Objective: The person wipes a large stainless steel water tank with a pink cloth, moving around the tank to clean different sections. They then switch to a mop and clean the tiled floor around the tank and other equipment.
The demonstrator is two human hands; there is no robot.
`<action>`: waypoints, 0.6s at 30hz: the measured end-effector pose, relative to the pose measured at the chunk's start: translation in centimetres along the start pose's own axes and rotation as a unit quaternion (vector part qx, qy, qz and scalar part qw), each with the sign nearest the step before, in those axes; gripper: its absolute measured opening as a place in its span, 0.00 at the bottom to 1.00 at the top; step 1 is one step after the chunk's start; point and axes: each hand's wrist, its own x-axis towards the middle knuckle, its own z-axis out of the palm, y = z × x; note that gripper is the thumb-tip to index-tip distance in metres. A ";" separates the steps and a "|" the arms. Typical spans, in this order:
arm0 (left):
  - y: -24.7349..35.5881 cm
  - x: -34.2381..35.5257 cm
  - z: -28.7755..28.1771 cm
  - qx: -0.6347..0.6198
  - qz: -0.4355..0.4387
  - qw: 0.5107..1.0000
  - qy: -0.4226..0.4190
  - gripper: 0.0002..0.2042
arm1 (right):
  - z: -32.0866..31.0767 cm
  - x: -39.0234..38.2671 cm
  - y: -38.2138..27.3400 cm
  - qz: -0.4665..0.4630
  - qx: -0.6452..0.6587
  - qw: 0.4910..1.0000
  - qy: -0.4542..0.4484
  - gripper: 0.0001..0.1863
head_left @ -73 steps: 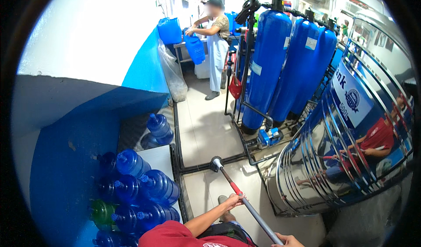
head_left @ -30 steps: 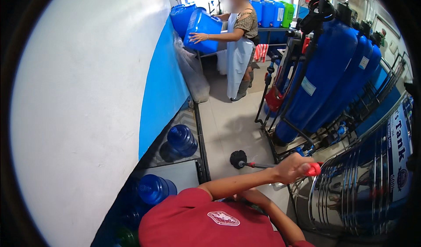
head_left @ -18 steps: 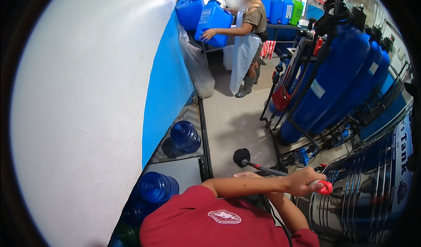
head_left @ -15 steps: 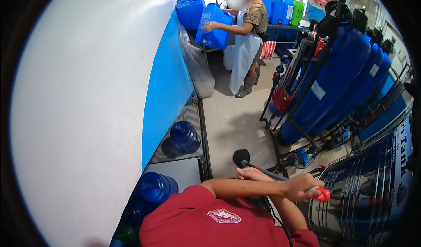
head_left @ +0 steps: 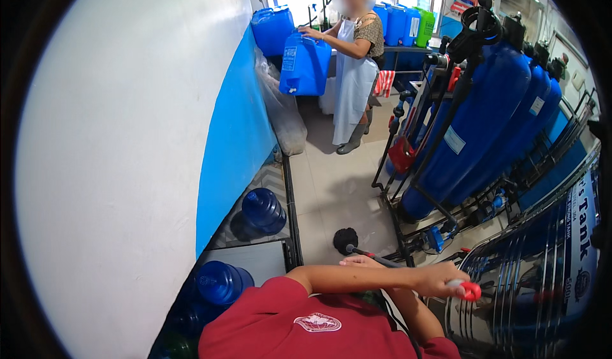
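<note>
L hand [head_left: 441, 278] now wraps red handle end [head_left: 470, 291], earlier midway; it's crossed over R arm [head_left: 414, 312] (prob. tighter reach). R hand [head_left: 362, 262] by lower pole [head_left: 386, 262], grip unclear; mop head [head_left: 345, 239] on floor [head_left: 322, 174].

Left grip [head_left: 443, 279] on red-ended mop [head_left: 345, 238] (forearms [head_left: 357, 278] crossed), right grip [head_left: 362, 261] near its pole [head_left: 384, 261], co-worker [head_left: 352, 81] holding blue jug [head_left: 310, 65]

Left hand [head_left: 442, 278] curled, forearm [head_left: 363, 278] crossing over right forearm [head_left: 413, 313].

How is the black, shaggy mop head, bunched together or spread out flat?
Bunched together: the mop head shows as a compact, rounded clump at the end of its long grey pole.
</note>
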 end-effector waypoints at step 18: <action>-25.5 -6.6 1.4 0.254 -0.273 0.928 0.018 0.07 | -11.9 -28.7 7.5 -0.337 0.211 0.818 0.416 0.29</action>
